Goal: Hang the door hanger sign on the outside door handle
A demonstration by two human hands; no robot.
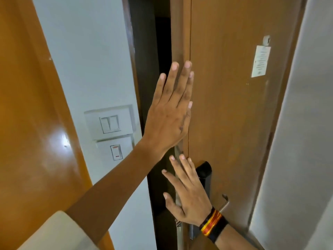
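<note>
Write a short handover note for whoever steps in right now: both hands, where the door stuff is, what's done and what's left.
Left hand: open, flat near the door edge, holding nothing.
Right hand: open, empty, lower on the same edge beside the black lock plate.
Door is ajar, dark gap on its left. Inside lever handle shows behind the right wrist.
No door hanger sign is in view; only a paper notice on the door.
Left: get the sign and hang it on the outside handle.

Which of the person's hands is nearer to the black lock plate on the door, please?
The right hand. It lies open just left of the black lock plate, partly overlapping it. The left hand is flat near the door edge, well above the plate.
</note>
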